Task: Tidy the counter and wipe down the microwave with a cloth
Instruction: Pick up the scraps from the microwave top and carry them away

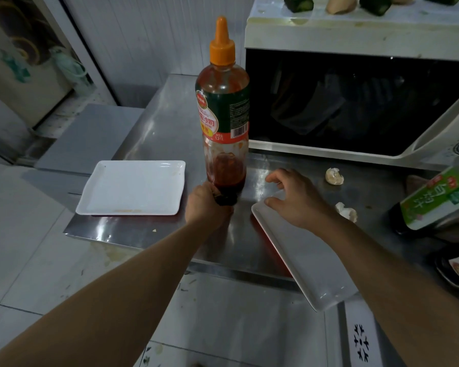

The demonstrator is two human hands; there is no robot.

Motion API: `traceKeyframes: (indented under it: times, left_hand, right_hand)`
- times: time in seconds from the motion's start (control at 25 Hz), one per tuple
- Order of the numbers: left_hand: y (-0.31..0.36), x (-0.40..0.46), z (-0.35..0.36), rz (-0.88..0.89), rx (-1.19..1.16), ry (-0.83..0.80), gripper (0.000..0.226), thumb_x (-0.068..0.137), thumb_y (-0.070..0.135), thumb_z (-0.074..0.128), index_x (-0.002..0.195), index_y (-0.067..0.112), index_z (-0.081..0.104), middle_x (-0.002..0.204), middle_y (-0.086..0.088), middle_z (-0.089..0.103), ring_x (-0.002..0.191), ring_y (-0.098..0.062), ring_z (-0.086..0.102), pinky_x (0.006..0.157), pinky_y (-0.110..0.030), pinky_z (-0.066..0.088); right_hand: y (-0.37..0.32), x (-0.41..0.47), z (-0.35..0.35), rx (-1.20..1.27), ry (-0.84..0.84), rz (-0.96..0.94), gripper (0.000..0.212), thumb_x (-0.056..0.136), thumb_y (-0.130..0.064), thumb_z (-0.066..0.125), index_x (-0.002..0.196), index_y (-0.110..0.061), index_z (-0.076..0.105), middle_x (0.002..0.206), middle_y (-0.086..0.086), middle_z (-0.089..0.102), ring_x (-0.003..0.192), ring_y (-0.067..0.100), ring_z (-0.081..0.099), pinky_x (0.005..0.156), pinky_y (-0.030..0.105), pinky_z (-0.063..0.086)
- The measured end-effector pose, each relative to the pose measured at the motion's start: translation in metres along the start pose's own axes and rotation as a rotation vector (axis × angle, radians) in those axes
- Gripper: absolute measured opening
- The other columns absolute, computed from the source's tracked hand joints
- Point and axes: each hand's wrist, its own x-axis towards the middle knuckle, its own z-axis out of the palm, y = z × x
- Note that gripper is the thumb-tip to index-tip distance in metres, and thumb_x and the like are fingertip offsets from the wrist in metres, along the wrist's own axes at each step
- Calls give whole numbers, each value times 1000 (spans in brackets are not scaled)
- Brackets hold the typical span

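Item: tidying step, counter (170, 123) still cluttered; no cloth in view, microwave (355, 102) at the back right not yet wiped.

Left hand (207, 205): grip clenched round the base of the sauce bottle (224, 115), which stands upright at the counter's middle, just left of the microwave door.

Right hand (294, 200): grip released, fingers spread, resting on the far end of a white tray (310, 263) that overhangs the counter's front edge.

Also present: second white tray (133, 186) at the left; eggshell pieces (334, 176) near the microwave; a green-labelled bottle (432, 202) at the right.

Judged next: carry the sauce bottle off without tipping it, then pull the overhanging tray in or stack it on the other.
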Motion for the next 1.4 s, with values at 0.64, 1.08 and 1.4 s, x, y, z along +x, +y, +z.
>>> traceKeyframes:
  times: [0.64, 1.08, 1.4]
  left_hand:
    - [27, -31, -24, -107, -393, -217, 21, 87, 24, 63, 105, 14, 59, 91, -6, 61, 79, -17, 57, 69, -27, 49]
    - [130, -77, -83, 26, -715, -396, 20, 91, 8, 57, 72, 7, 55, 61, -9, 54, 56, -16, 46, 56, -23, 43]
    - [191, -85, -110, 66, -839, -418, 17, 90, 3, 56, 76, 13, 55, 71, -6, 57, 62, -11, 55, 47, -16, 49]
  right_hand:
    - [-6, -23, -27, 10, 6, 53, 44, 81, -16, 70, 121, -18, 52, 126, 5, 52, 116, 21, 50, 96, 35, 45]
    - [-32, -51, -133, -63, 113, 36, 53, 74, -17, 75, 123, -18, 53, 122, 5, 50, 114, 19, 51, 93, 25, 40]
    - [-43, -56, -198, -89, 229, 41, 55, 77, -23, 75, 126, -20, 49, 128, 3, 48, 119, 18, 48, 96, 28, 40]
